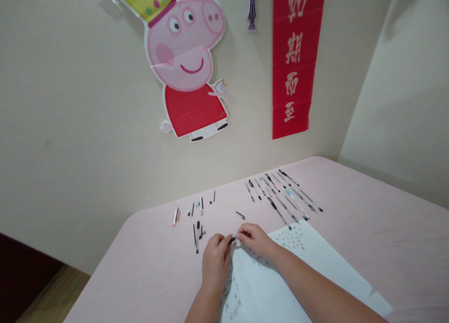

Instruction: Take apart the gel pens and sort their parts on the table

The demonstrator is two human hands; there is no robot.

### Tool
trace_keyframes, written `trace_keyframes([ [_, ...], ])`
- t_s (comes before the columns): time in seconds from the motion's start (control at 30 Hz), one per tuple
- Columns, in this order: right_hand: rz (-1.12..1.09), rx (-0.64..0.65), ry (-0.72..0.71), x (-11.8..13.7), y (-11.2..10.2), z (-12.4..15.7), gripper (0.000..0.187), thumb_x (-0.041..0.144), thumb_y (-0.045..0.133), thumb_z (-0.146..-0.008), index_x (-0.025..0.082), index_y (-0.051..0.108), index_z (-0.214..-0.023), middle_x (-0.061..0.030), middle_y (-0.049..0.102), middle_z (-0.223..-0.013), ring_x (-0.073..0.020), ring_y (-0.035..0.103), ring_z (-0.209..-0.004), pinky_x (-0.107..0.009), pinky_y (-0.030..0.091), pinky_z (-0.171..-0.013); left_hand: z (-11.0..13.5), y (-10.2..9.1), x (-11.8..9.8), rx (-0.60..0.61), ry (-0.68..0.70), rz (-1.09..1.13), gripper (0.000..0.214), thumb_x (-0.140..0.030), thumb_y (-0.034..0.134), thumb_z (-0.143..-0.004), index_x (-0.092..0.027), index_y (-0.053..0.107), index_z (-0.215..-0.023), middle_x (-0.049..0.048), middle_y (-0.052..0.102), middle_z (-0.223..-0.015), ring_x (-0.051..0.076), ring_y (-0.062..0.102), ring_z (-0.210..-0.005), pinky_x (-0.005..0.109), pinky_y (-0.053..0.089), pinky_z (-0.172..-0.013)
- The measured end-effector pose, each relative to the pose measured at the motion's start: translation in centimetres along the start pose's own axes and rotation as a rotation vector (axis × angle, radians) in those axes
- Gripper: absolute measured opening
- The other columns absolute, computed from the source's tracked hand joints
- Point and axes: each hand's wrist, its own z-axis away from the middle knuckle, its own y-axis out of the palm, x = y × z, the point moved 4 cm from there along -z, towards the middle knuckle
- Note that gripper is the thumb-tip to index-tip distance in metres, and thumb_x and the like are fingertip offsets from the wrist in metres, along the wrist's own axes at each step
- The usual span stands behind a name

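Note:
My left hand (214, 257) and my right hand (255, 239) meet over the near part of a pink table (351, 229). Both pinch the ends of a small dark pen part (233, 239) held between their fingertips. Under my forearms lies a white sheet of paper (308, 257) with scribbled marks. A short dark pen cap (240, 215) lies just beyond my hands.
A row of several pens (280, 194) lies at the back right of the table. Loose pen parts (197, 220) are scattered at the back left. A cartoon pig cutout (189, 66) and a red banner (294, 56) hang on the wall behind. The table's left edge drops to a wooden floor (49, 295).

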Motion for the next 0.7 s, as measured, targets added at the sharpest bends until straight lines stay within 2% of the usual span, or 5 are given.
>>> trace_keyframes([
  [0.1,0.014,0.003,-0.014,0.10,-0.01,0.08,0.027,0.028,0.052,-0.084,0.015,0.056,-0.061,0.0039,0.047,-0.055,-0.0107,0.045,-0.057,-0.022,0.034,-0.055,-0.06,-0.12,-0.07,-0.011,0.004,0.007,0.026,-0.022,0.047,-0.088,-0.020,0.067,-0.104,0.0054,0.061,-0.083,0.016,0.058,-0.077,0.027,0.048,-0.068],
  [0.27,-0.053,-0.011,-0.036,0.65,-0.11,0.26,0.005,0.020,0.060,-0.077,0.017,0.059,-0.081,0.0018,0.055,-0.071,-0.0118,0.050,-0.064,-0.022,0.039,-0.058,-0.02,0.19,0.37,0.019,-0.025,0.007,0.026,-0.021,0.046,-0.088,-0.020,0.067,-0.104,0.0060,0.061,-0.085,0.017,0.057,-0.079,0.029,0.047,-0.070],
  [0.4,-0.043,0.007,-0.027,0.67,-0.05,0.30,0.001,0.018,0.058,-0.076,0.017,0.058,-0.075,0.0030,0.053,-0.066,-0.0113,0.048,-0.061,-0.022,0.038,-0.057,-0.01,0.24,0.45,0.008,-0.027,0.015,0.027,-0.020,0.045,-0.088,-0.021,0.067,-0.104,0.0060,0.061,-0.085,0.017,0.057,-0.078,0.029,0.047,-0.069],
  [0.6,0.011,0.006,-0.063,0.65,-0.19,0.21,0.022,0.025,0.053,-0.083,0.018,0.053,-0.063,0.0049,0.044,-0.057,-0.0108,0.042,-0.057,-0.022,0.033,-0.055,-0.04,0.13,0.18,0.015,-0.029,0.017,0.025,-0.019,0.048,-0.087,-0.020,0.068,-0.103,0.0056,0.061,-0.084,0.017,0.057,-0.078,0.028,0.047,-0.069],
  [0.7,-0.042,0.006,-0.058,0.69,-0.21,0.29,0.007,0.023,0.056,-0.080,0.018,0.056,-0.076,0.0031,0.052,-0.066,-0.0118,0.047,-0.062,-0.023,0.037,-0.058,-0.05,0.12,0.21,0.016,-0.034,0.005,0.025,-0.020,0.047,-0.087,-0.020,0.068,-0.102,0.0058,0.061,-0.084,0.018,0.058,-0.078,0.029,0.047,-0.069],
])
